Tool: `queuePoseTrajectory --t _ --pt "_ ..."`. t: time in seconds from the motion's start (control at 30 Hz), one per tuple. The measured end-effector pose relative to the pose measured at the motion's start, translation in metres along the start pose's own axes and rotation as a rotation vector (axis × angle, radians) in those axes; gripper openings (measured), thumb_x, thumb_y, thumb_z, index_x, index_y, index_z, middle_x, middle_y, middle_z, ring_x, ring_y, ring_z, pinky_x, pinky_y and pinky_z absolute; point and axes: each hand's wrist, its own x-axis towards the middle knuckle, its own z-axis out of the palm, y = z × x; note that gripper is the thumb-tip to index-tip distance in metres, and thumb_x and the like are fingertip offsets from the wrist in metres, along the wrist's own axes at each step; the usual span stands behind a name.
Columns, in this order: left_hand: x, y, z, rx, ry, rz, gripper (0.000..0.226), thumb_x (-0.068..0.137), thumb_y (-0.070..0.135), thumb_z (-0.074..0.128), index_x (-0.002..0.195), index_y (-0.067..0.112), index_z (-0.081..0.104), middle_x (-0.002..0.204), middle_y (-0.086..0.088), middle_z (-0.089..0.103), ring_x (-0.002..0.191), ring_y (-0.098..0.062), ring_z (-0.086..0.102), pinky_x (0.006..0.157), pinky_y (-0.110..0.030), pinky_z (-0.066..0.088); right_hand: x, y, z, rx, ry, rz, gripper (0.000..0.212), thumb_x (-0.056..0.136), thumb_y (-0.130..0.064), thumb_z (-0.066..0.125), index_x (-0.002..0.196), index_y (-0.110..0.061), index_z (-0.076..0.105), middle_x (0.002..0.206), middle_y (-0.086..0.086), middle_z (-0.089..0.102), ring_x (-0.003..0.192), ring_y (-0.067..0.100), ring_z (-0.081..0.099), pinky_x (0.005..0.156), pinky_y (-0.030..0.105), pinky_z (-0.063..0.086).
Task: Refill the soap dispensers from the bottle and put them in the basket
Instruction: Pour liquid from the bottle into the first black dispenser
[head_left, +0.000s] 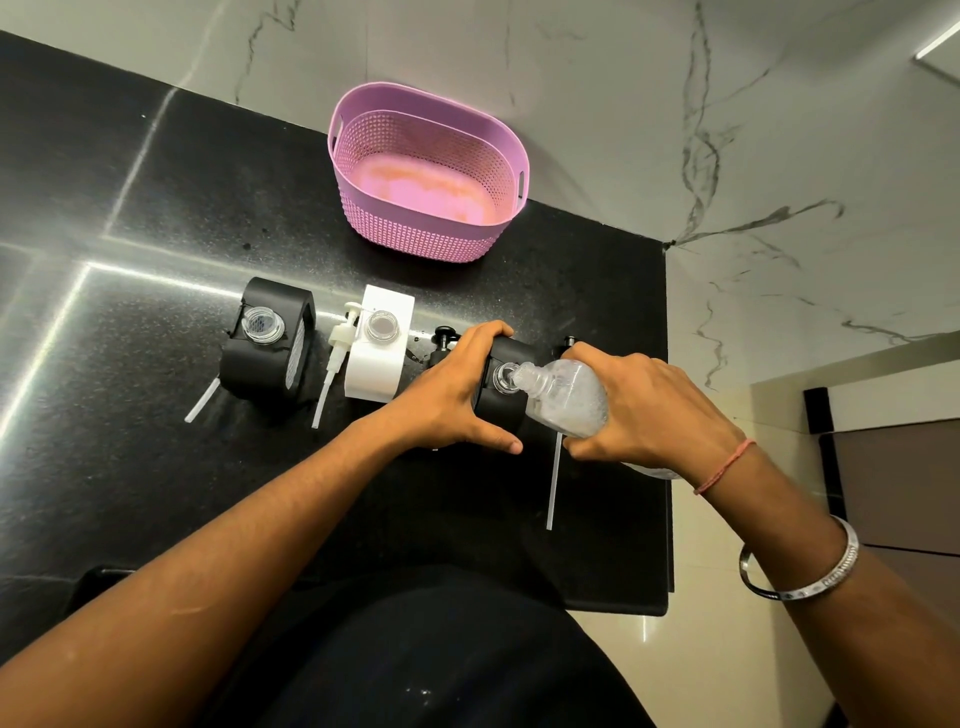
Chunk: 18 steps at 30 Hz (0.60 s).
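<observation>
Black soap dispenser (501, 410), cap off, sits centre frame on the black stone bench (156, 234); left hand (457, 387) fingers wrapped round its body. Right hand (644, 410) grips clear plastic refill bottle (563, 397), tilted, spout at the dispenser's open neck. White dispenser (379, 345) and second black dispenser (267, 340) stand left of it, both uncapped. White pump (340, 343) lies between them. Pink perforated plastic basket (428, 171) upper centre.
</observation>
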Motion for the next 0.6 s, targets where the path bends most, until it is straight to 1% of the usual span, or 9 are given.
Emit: queuePoseTrajectory --t 0.17,0.3,0.43,0.53,0.6 --pt "0.0002 -0.0006 -0.0002 0.002 -0.002 0.0 0.122 0.06 0.04 0.103 0.152 0.037 0.024 0.142 0.016 0.035 0.13 -0.017 0.051 0.109 -0.048 0.051 0.0 0.0011 0.001 0.005 0.002 -0.002 0.084 0.07 -0.06 0.085 0.138 -0.036 0.042 0.109 -0.009 0.058 0.093 0.017 0.062 0.076 0.029 0.053" --pt "0.0004 -0.0005 -0.0002 0.007 -0.004 0.001 0.122 0.061 0.04 0.103 0.152 0.037 0.023 0.145 0.015 0.035 0.131 -0.016 0.051 0.11 -0.047 0.051 -0.0008 0.0002 0.0 0.02 -0.003 0.001 0.084 0.07 -0.058 0.086 0.138 -0.036 0.042 0.112 -0.007 0.06 0.095 0.017 0.062 0.081 0.035 0.059" --pt "0.0005 -0.0006 -0.0001 0.005 -0.003 -0.001 0.122 0.06 0.04 0.103 0.152 0.037 0.023 0.144 0.015 0.035 0.131 -0.017 0.051 0.11 -0.047 0.051 -0.0007 0.0002 -0.0001 0.015 -0.005 0.007 0.085 0.07 -0.059 0.086 0.14 -0.036 0.042 0.113 -0.006 0.061 0.095 0.016 0.06 0.08 0.033 0.057" --pt "0.0009 -0.0015 0.0003 0.001 0.001 0.003 0.123 0.059 0.041 0.104 0.152 0.037 0.024 0.144 0.015 0.035 0.131 -0.016 0.051 0.11 -0.048 0.05 -0.0012 -0.0005 0.0004 -0.009 0.009 0.012 0.083 0.069 -0.059 0.084 0.137 -0.037 0.042 0.11 -0.005 0.062 0.093 0.02 0.063 0.079 0.038 0.059" --pt "0.0008 -0.0017 0.0003 -0.001 0.0 0.003 0.122 0.059 0.041 0.104 0.152 0.037 0.024 0.145 0.015 0.035 0.132 -0.016 0.051 0.111 -0.048 0.05 -0.0014 -0.0006 0.0006 -0.007 0.01 0.011 0.083 0.068 -0.059 0.085 0.136 -0.037 0.042 0.109 -0.005 0.062 0.093 0.021 0.064 0.079 0.039 0.059"
